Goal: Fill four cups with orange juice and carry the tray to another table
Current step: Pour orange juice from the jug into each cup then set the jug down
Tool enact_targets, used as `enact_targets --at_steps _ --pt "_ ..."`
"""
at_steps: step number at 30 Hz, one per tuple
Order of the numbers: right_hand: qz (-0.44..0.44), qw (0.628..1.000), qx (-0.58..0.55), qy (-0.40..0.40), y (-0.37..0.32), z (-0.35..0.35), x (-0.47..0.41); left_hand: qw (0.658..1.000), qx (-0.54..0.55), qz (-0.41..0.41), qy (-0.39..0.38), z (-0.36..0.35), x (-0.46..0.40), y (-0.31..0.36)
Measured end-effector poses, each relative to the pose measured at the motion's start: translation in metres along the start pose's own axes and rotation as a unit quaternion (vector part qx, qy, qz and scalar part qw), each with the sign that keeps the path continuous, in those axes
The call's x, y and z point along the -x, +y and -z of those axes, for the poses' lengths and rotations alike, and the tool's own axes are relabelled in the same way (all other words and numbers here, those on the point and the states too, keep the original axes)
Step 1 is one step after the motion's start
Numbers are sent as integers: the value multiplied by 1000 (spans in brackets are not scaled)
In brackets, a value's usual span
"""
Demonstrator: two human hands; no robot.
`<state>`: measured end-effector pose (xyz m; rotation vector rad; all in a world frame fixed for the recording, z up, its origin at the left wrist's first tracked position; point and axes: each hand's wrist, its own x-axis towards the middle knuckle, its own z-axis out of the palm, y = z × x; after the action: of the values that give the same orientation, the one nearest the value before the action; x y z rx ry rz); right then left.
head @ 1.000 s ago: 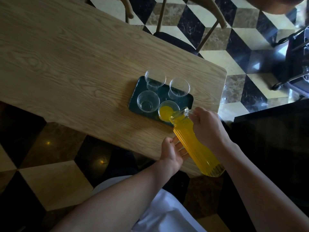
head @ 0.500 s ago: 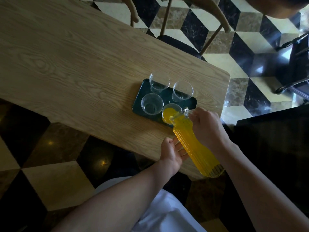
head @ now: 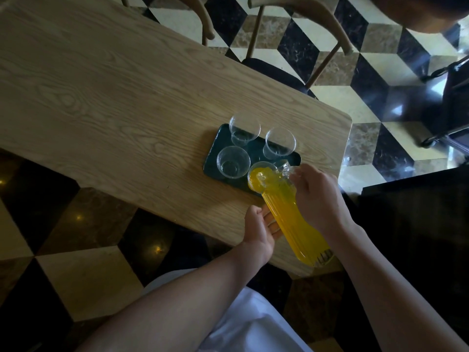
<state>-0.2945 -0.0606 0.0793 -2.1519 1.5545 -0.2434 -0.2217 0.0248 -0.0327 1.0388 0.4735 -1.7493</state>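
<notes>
A dark green tray [head: 215, 151] lies near the right end of the wooden table [head: 106, 97] and carries four clear cups. The near-right cup [head: 256, 175] holds orange juice. The near-left cup [head: 233, 161] and both far cups [head: 244, 128] [head: 280, 142] hold no juice. A ribbed glass bottle [head: 291, 219] full of orange juice is tipped, its mouth over the near-right cup. My right hand [head: 317, 196] grips the bottle near its neck. My left hand [head: 261, 228] supports the bottle's body from the left, fingers under it.
A wooden chair [head: 299, 34] with a dark seat stands beyond the table's far edge. The table's right end is just past the tray. A black wheeled stand [head: 449, 102] is at the far right on the chequered floor. A dark surface [head: 416, 212] lies right of my arm.
The juice level in the near-right cup has risen as the bottle stays tipped over it. Both hands keep their hold; the view has shifted slightly.
</notes>
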Motion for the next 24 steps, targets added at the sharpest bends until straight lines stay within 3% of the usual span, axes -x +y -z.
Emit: enact_targets --at_steps 5,14,20,24 --pt "14 997 -39 72 0 2 14 997 -67 -35 29 -6 -1 7" --pt "2 976 -99 196 26 12 29 976 -194 -98 -17 -38 10 20" --pt "-17 969 -98 227 36 25 16 971 -215 -105 -28 -67 1 27" --pt "-20 978 -75 193 43 30 -12 982 -169 -76 -31 -75 -18 23"
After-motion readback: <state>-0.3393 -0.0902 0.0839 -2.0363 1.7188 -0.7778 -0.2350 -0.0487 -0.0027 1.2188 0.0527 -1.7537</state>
